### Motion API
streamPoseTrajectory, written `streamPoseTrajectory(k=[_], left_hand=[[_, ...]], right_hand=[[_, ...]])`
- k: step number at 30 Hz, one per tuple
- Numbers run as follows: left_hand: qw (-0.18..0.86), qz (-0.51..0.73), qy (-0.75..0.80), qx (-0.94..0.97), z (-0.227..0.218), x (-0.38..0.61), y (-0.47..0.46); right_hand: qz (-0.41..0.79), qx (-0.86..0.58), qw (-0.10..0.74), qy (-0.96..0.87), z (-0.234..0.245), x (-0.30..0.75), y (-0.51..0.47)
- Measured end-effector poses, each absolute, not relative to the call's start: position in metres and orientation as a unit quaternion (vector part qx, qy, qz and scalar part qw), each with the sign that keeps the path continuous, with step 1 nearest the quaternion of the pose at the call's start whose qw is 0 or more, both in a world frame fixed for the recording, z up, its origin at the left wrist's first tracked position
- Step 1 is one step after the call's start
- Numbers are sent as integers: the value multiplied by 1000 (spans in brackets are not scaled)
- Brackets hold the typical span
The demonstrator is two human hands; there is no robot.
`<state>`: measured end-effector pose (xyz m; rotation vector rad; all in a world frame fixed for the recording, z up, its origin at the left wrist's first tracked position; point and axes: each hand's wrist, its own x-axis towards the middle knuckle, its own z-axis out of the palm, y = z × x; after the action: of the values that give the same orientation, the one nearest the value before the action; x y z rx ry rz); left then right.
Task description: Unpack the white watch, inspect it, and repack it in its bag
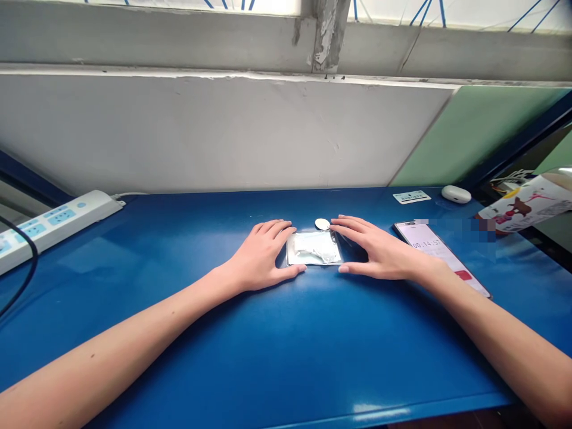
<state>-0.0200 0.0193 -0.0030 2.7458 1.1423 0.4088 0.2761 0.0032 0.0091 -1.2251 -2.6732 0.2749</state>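
A small clear plastic packet (313, 248) with something white inside lies flat on the blue table (268, 357). My left hand (268, 256) rests at the packet's left side, fingers stretched out and thumb near its lower edge. On the right side my right hand (373, 250) lies with fingers and thumb apart, holding nothing. Just behind the packet is a round white disc (322, 224), close to my right fingertips; whether they touch it I cannot tell. Neither hand grips anything.
A phone (440, 256) with a timer on its screen lies beside my right forearm. Farther back are a small card (412, 197) and a white earbud case (456, 194). A printed container (531, 202) leans at right. At left sits a white power strip (58, 226) with a black cable (32, 268).
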Motion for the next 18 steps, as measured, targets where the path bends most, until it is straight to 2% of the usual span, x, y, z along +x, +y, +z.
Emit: streamPoseTrajectory(k=[8, 18], left_hand=[[78, 131, 372, 916, -3, -21, 20], [85, 152, 379, 909, -2, -19, 19]], right_hand=[[82, -333, 192, -919, 7, 272, 5], [100, -404, 352, -838, 10, 266, 0]])
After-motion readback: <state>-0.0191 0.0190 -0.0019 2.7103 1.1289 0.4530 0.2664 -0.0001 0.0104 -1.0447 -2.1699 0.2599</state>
